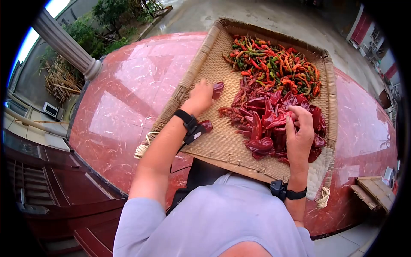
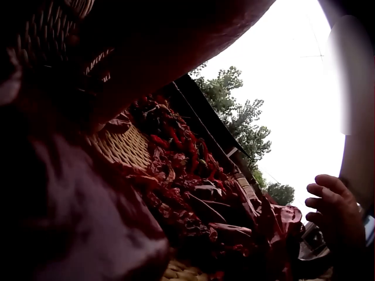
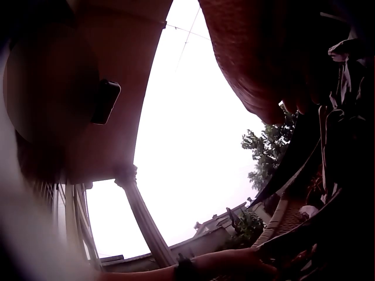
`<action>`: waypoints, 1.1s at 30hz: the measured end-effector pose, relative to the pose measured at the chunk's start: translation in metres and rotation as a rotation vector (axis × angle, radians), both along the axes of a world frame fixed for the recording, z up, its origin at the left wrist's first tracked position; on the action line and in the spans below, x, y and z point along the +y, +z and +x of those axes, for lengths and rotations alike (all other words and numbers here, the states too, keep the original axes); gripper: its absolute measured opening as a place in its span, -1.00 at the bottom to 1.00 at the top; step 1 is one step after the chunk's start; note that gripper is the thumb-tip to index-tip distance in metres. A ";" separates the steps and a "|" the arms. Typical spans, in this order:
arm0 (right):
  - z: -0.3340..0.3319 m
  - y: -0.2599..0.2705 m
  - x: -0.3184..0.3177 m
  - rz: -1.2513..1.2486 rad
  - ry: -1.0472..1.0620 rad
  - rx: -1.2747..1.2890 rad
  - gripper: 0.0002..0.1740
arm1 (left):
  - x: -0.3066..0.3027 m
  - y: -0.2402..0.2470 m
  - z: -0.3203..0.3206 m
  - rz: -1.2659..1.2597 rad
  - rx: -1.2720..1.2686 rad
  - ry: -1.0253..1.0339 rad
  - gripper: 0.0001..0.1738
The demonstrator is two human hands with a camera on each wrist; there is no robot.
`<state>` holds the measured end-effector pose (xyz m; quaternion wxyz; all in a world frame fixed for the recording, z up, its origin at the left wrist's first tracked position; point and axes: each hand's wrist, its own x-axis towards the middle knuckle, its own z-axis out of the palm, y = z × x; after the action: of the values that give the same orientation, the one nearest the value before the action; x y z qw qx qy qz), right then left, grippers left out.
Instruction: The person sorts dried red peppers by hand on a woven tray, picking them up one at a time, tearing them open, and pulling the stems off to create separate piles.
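Observation:
Big dark red dried peppers (image 1: 267, 122) lie heaped in a woven basket tray (image 1: 201, 68). At the tray's left side my left hand (image 1: 200, 97) is lowered over the weave, fingers bent at a single dark red pepper (image 1: 218, 90) that sticks out on their right; the hand hides the rest of it. Another dark red pepper (image 1: 206, 125) lies beside the left wrist strap. Above the near right part of the heap hovers my right hand (image 1: 300, 132), its fingers loosely bent with nothing between them. The left wrist view also shows this right hand (image 2: 335, 212), raised over the peppers.
Smaller red, orange and green chillies (image 1: 276, 66) fill the tray's far end. The tray's near edge sits close to the person's lap. Red marble floor (image 1: 128, 94) surrounds it, with a column (image 1: 68, 45) at far left and a wooden piece (image 1: 376, 192) at right.

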<state>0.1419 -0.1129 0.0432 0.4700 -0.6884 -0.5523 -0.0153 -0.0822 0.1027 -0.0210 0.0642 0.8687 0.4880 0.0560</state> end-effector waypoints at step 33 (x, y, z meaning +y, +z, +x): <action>0.007 -0.023 -0.058 0.033 -0.137 0.131 -0.69 | -0.142 0.062 0.016 -0.243 -1.117 -0.174 -0.75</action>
<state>0.1486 -0.1704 0.0202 0.5141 -0.7163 -0.4718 -0.0115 -0.0666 -0.0390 0.0411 0.4158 0.7305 0.3100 0.4442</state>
